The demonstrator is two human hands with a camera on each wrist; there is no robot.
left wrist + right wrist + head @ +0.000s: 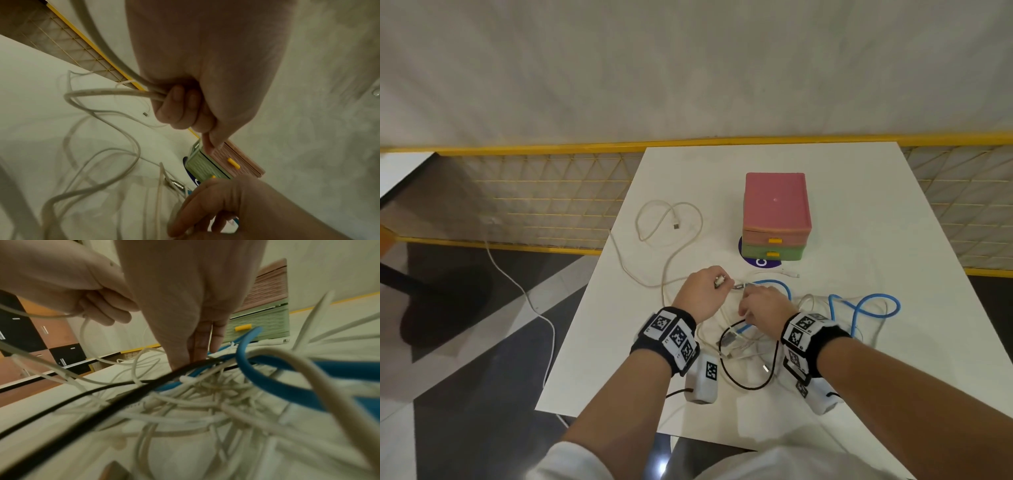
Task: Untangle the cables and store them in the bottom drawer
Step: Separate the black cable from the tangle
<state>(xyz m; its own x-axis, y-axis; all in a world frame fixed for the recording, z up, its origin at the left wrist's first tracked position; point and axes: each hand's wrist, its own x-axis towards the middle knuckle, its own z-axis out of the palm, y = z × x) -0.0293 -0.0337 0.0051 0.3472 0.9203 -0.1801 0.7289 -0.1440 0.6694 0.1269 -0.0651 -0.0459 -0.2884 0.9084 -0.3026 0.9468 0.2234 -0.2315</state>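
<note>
**Untangling barely begun, drawer still shut**

Head view: the left hand (702,293) grips a white cable (671,222) partly drawn out to the left across the surface (859,212). The right hand (763,305) reaches into the tangle (750,342), where the blue cable (866,305) and black cable (743,383) lie knotted.

Left wrist view: fingers (176,105) are curled round the white cable.

Right wrist view: fingers (201,340) point down into the knot; whether they hold anything I cannot tell. The bottom drawer (261,322) is closed, with nothing stored, it seems.

left hand (700,294) fisted, right hand (763,305) fingers down
</note>
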